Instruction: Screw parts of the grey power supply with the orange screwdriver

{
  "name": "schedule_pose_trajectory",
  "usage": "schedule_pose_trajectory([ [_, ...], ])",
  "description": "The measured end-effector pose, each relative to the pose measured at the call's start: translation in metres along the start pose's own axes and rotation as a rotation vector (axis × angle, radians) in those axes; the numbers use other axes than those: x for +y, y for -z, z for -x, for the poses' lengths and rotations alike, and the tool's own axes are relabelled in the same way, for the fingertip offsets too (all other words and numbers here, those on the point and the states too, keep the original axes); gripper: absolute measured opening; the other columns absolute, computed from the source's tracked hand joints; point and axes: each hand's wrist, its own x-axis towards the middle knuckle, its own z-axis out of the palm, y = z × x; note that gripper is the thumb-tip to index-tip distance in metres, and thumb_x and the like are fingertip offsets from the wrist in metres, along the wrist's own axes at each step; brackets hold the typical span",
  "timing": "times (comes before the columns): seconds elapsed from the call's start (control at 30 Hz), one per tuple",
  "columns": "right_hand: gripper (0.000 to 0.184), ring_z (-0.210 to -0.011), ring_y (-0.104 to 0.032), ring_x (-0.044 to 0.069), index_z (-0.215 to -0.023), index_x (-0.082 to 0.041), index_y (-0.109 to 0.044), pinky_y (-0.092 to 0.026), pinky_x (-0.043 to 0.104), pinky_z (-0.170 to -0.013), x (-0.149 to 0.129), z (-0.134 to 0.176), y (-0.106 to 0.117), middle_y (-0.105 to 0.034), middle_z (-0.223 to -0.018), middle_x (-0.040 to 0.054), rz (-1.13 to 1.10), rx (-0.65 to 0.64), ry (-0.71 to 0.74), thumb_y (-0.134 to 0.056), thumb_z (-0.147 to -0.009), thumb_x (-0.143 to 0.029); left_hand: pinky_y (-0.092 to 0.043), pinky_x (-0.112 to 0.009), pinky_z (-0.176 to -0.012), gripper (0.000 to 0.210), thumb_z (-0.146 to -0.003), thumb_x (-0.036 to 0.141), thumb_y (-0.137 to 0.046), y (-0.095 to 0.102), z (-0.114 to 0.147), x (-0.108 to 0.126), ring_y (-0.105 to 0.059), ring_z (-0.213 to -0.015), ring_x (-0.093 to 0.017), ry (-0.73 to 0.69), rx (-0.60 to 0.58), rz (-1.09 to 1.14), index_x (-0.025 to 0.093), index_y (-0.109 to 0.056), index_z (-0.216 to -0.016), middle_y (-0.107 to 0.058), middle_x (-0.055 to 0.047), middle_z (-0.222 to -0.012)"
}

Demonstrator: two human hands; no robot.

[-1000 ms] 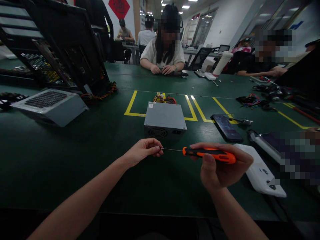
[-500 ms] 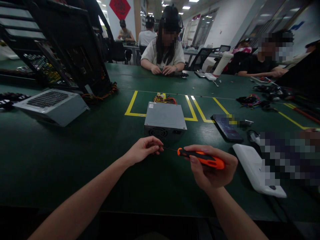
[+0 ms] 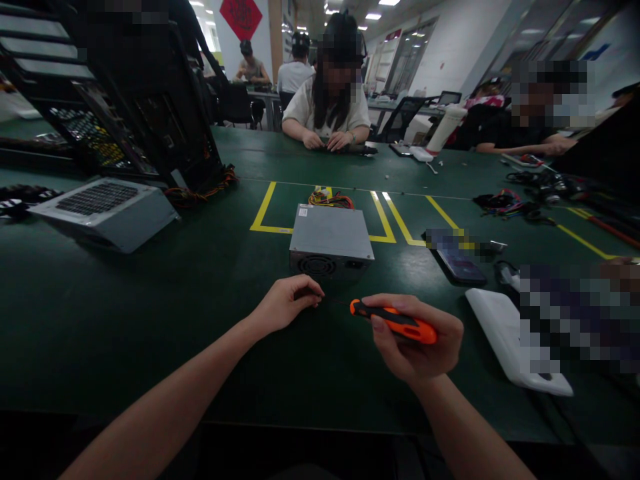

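Observation:
My right hand (image 3: 420, 337) is wrapped round the orange and black handle of a screwdriver (image 3: 393, 320). Its thin shaft points left at the fingertips of my left hand (image 3: 287, 303). Those fingers are pinched together by the tip; whatever they hold is too small to make out, perhaps a small dark piece. Just beyond both hands a grey computer power supply (image 3: 333, 233) sits on the green table (image 3: 225, 373), its fan grille and socket facing me. A bundle of coloured cables (image 3: 333, 199) lies behind it.
To the left stand a second power supply (image 3: 107, 210) and a large black computer case (image 3: 170, 113). A phone (image 3: 457, 257) and a white power bank-like device (image 3: 515, 340) lie on the right. Across the table sits a person (image 3: 327, 100); cables (image 3: 505, 202) lie far right.
My right hand and the screwdriver have shifted slightly left and down. My left fingers have closed in a little and moved slightly left. The power supply stays put.

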Motion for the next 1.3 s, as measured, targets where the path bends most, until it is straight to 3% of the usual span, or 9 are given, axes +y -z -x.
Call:
schedule_pose_trajectory([
  [0.13, 0.046, -0.071, -0.065, 0.017, -0.105, -0.02, -0.047, -0.055, 0.029, -0.055, 0.0, 0.003, -0.001, -0.066, -0.086, 0.0057, 0.091, -0.07, 0.057, -0.06, -0.064, -0.002, -0.042, -0.026, -0.073, 0.01, -0.079, 0.018, -0.054, 0.003, 0.003, 0.002, -0.056, -0.08, -0.013, -0.128, 0.084, -0.221, 0.019, -0.061, -0.087, -0.06, -0.001, -0.086],
  [0.3, 0.037, -0.071, -0.066, 0.018, -0.099, -0.018, -0.049, -0.055, 0.028, -0.055, 0.002, 0.007, -0.002, -0.067, -0.085, 0.0086, 0.211, -0.174, 0.112, -0.063, -0.066, -0.009, -0.041, -0.026, -0.074, 0.01, -0.081, 0.018, -0.051, 0.004, 0.002, -0.002, -0.055, -0.082, -0.014, -0.234, 0.09, -0.356, 0.02, -0.06, -0.086, -0.059, -0.002, -0.086],
  [0.43, 0.041, -0.077, -0.066, 0.017, -0.104, -0.017, -0.047, -0.055, 0.026, -0.057, 0.004, 0.01, -0.005, -0.067, -0.089, 0.0113, 0.214, -0.194, 0.19, -0.063, -0.067, -0.008, -0.042, -0.026, -0.075, 0.012, -0.081, 0.019, -0.051, 0.004, 0.0, -0.005, -0.056, -0.084, -0.014, -0.215, 0.13, -0.388, 0.021, -0.06, -0.09, -0.06, -0.002, -0.09],
  [0.57, 0.038, -0.076, -0.066, 0.016, -0.103, -0.018, -0.046, -0.055, 0.024, -0.056, -0.001, 0.008, -0.004, -0.068, -0.089, 0.0108, 0.277, -0.201, 0.214, -0.062, -0.069, -0.01, -0.045, -0.027, -0.074, 0.035, -0.079, 0.018, -0.053, 0.005, 0.0, -0.006, -0.057, -0.078, -0.012, -0.137, 0.172, -0.338, 0.025, -0.051, -0.113, -0.057, -0.001, -0.107],
  [0.73, 0.025, -0.064, -0.066, 0.015, -0.087, -0.014, -0.05, -0.054, 0.021, -0.051, -0.016, -0.002, 0.005, -0.069, -0.082, 0.0136, 0.429, -0.292, 0.438, -0.065, -0.067, -0.009, -0.045, -0.028, -0.074, 0.037, -0.079, 0.02, -0.052, 0.006, 0.002, -0.004, -0.057, -0.078, -0.013, -0.096, 0.192, -0.301, 0.024, -0.049, -0.117, -0.059, -0.002, -0.104],
  [0.83, 0.019, -0.063, -0.066, 0.015, -0.085, -0.014, -0.053, -0.054, 0.021, -0.051, -0.022, -0.001, 0.008, -0.07, -0.081, 0.0128, 0.43, -0.345, 0.472, -0.06, -0.07, -0.006, -0.045, -0.027, -0.07, 0.028, -0.082, 0.024, -0.049, 0.003, 0.002, -0.005, -0.058, -0.074, -0.012, -0.051, 0.162, -0.219, 0.021, -0.054, -0.109, -0.061, -0.003, -0.098],
  [1.0, 0.037, -0.064, -0.066, 0.016, -0.11, -0.008, -0.049, -0.056, 0.023, -0.053, -0.021, 0.009, 0.009, -0.069, -0.079, 0.013, 0.367, -0.378, 0.279, -0.052, -0.073, -0.008, -0.045, -0.025, -0.062, 0.026, -0.083, 0.03, -0.046, 0.0, 0.001, -0.009, -0.058, -0.067, -0.012, 0.034, 0.049, 0.0, 0.016, -0.055, -0.103, -0.062, -0.004, -0.089],
  [1.17, 0.046, -0.065, -0.066, 0.017, -0.115, -0.009, -0.047, -0.057, 0.023, -0.053, -0.021, 0.012, 0.012, -0.07, -0.081, 0.0125, 0.37, -0.373, 0.303, -0.053, -0.07, -0.007, -0.04, -0.022, -0.054, 0.028, -0.082, 0.033, -0.047, -0.002, -0.001, -0.005, -0.055, -0.064, -0.011, 0.126, -0.002, 0.142, 0.015, -0.055, -0.102, -0.061, -0.005, -0.089],
  [1.3, 0.046, -0.066, -0.067, 0.017, -0.112, -0.006, -0.049, -0.058, 0.023, -0.057, -0.028, 0.013, 0.004, -0.07, -0.08, 0.0124, 0.303, -0.395, 0.314, -0.053, -0.066, -0.005, -0.032, -0.019, -0.047, 0.038, -0.083, 0.044, -0.044, -0.004, -0.001, 0.002, -0.052, -0.06, -0.008, 0.278, -0.061, 0.433, 0.013, -0.058, -0.098, -0.062, -0.009, -0.093],
])
